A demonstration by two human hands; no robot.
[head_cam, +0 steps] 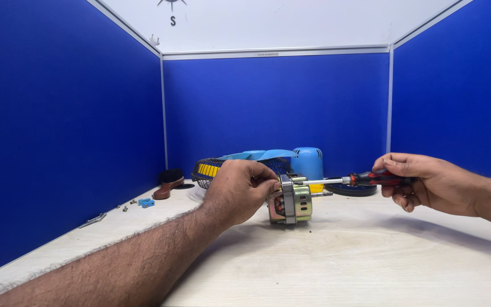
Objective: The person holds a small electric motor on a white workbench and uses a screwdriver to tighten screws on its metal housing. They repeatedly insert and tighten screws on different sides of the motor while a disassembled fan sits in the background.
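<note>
On the white wall above the blue partitions, at 11 o'clock, a small black compass mark (171, 4) sits over a single letter; a narrow white label strip (267, 54) lies on the top rail at 12 o'clock. The pale wooden bench (342, 261) is boxed in by blue panels. At centre stands a metal fan motor (292, 200), silver-green with copper windings. The left hand (238, 190) is clamped on its left side. The right hand (421, 181), at 3 o'clock, is closed around a red-and-black screwdriver (350, 180) whose tip meets the motor's top.
</note>
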